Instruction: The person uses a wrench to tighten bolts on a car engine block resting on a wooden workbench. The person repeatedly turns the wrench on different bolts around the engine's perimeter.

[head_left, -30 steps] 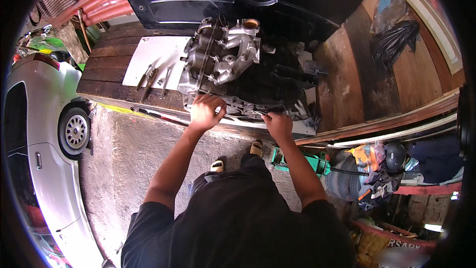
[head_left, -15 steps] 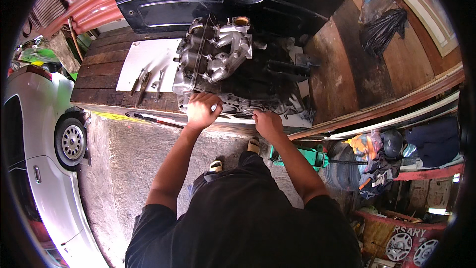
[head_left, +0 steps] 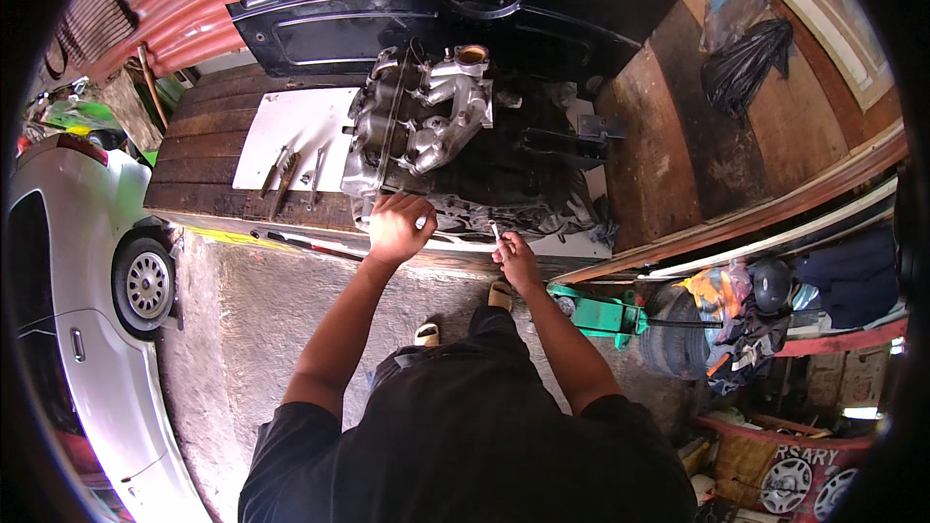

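Note:
A car engine (head_left: 450, 179) with a silver intake manifold (head_left: 458, 116) lies on a workbench against a black vehicle panel. My left hand (head_left: 399, 230) is closed at the engine's near left edge; a shiny metal end shows by its thumb, and the rest of what it grips is hidden. Pinched in my right hand (head_left: 516, 260) is a small silver wrench (head_left: 496, 230), its head tilted up at the engine's near side. Left of the engine, a screwdriver (head_left: 274, 170), pliers (head_left: 286, 180) and another wrench (head_left: 317, 177) lie partly on a white board (head_left: 291, 121).
The wooden workbench (head_left: 199, 150) has a near edge just in front of me. A green floor jack (head_left: 605, 315) and a tyre (head_left: 673, 334) stand at right. On the left is a silver car (head_left: 92, 329). A black plastic bag (head_left: 746, 63) hangs on the right wall.
My right hand has drawn back slightly from the engine's near edge, and the wrench in it now shows. My left hand stays at the same spot on the engine. The whole view has shifted slightly.

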`<state>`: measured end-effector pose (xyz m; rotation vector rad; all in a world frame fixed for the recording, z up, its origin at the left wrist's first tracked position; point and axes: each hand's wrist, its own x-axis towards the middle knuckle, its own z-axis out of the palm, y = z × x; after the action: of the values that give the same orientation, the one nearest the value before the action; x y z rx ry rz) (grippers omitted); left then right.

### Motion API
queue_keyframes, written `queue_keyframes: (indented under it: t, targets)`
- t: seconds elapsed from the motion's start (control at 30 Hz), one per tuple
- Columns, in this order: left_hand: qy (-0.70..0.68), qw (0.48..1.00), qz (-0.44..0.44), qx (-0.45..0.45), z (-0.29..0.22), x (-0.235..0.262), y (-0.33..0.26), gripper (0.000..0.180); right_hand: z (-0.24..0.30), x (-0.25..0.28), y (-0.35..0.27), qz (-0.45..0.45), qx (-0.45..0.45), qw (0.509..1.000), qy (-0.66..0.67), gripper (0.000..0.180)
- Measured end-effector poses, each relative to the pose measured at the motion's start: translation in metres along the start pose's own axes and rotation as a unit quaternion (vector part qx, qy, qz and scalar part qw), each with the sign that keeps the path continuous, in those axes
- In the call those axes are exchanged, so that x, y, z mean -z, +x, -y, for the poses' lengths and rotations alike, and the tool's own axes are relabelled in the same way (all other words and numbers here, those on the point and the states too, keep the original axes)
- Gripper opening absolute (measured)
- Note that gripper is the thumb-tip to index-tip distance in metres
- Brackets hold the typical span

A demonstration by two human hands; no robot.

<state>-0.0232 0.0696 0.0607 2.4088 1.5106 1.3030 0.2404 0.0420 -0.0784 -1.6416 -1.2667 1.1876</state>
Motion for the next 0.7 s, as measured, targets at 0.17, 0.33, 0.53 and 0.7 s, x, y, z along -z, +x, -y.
queue_keyframes:
  t: [0.17, 0.33, 0.53, 0.7]
  targets:
    - [0.001, 1.0, 0.011, 0.005, 0.001, -0.001, -0.001, 0.008, -0.012, -0.011, 0.005, -0.006, 0.015, 0.999, 0.035, 0.027]
    - [0.008, 1.0, 0.008, 0.003, 0.006, -0.003, -0.005, 0.008, 0.001, -0.017, 0.002, -0.025, 0.032, 0.999, 0.019, 0.03]
    - [0.012, 1.0, 0.012, -0.007, 0.004, -0.003, -0.003, 0.008, -0.014, -0.016, 0.013, -0.021, 0.058, 0.997, 0.036, 0.025]
    - [0.018, 1.0, 0.017, -0.01, 0.003, -0.001, -0.002, 0.009, -0.01, -0.016, 0.013, -0.051, 0.073, 0.996, 0.006, 0.024]
